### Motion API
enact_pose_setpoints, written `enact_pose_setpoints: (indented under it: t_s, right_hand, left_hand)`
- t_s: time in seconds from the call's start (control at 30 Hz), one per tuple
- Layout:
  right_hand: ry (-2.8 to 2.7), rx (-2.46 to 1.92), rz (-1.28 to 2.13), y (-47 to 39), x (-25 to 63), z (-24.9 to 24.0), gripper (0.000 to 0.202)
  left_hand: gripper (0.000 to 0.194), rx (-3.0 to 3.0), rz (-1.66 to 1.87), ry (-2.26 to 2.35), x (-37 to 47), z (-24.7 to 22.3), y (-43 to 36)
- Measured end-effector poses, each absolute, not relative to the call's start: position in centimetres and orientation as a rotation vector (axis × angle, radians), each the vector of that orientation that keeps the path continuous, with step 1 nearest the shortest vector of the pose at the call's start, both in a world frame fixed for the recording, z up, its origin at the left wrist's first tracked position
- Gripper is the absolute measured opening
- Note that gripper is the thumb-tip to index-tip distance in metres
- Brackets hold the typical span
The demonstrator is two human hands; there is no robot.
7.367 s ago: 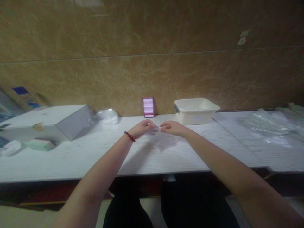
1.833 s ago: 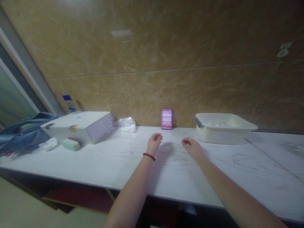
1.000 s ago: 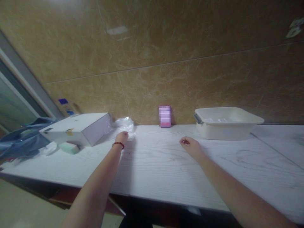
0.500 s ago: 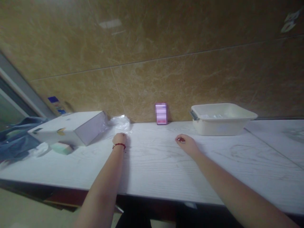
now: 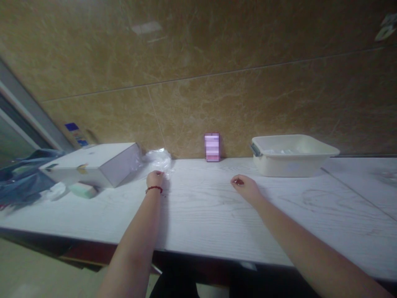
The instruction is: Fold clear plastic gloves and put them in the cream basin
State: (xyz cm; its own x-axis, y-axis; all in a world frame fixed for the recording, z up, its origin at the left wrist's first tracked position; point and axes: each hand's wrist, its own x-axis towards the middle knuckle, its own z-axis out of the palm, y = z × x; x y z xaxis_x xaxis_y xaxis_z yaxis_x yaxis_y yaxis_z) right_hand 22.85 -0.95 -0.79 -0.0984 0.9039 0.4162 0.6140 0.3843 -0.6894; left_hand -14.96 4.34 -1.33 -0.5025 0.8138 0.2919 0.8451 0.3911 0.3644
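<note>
My left hand (image 5: 154,179), with a red bracelet at the wrist, is closed just in front of the clear plastic (image 5: 159,159); whatever its fingers hold, if anything, is hidden. My right hand (image 5: 245,187) is curled on the right, thumb and fingertips together, with a small dark red patch showing inside the curl that I cannot make out. Between and behind the hands, a phone (image 5: 212,147) with a blurred screen stands upright against the wall. Behind my right hand sits a cream plastic bin (image 5: 287,164) with clear plastic inside.
On the white wood-grain table (image 5: 198,223), a white box (image 5: 93,161) lies at the left. In front of it is a pale green sponge-like block (image 5: 83,190), beside crumpled white material (image 5: 56,191) and blue fabric (image 5: 27,184). A marbled wall (image 5: 198,103) rises behind.
The view has shifted slightly. My left hand has turned a little, showing more of its curled fingers. My right hand keeps nearly the same pose.
</note>
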Motion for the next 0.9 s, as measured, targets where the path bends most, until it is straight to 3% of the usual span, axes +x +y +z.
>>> enact_pose_setpoints:
  t_s: [0.43,0.9]
  right_hand:
    - [-1.805,-1.351,0.466,-1.1,22.7,-0.7,0.012]
    - [-1.811,-1.327,0.463,-1.2,22.7,-0.6,0.012]
  left_hand:
    - [0.029,-1.331,-1.05,-2.5,-15.7,-0.7,3.2]
    - [0.015,-1.37,-1.366,-2.308,-14.1,0.1,3.3]
